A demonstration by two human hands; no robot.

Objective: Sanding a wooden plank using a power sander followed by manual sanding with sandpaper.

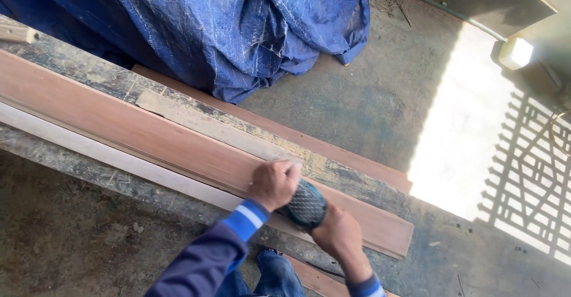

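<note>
We see a long reddish-brown board point(137, 132) of wood, its face smooth and matt with fine straight grain. Beside it lies a paler wooden strip point(113, 159), also smooth and dull. The table point(71, 71) beneath is rough, worn wood, stained dark and scuffed. A thin grey-brown slat point(208, 126) on it looks dry and unfinished. Our hands point(309, 214) close on a small tool point(306, 205) with a dark teal, dimpled, rubbery-looking plastic grip. The blue tarpaulin point(238, 29) is woven plastic sheet, creased and scratched whitish. The floor point(369, 95) is matt, gritty concrete.
</note>
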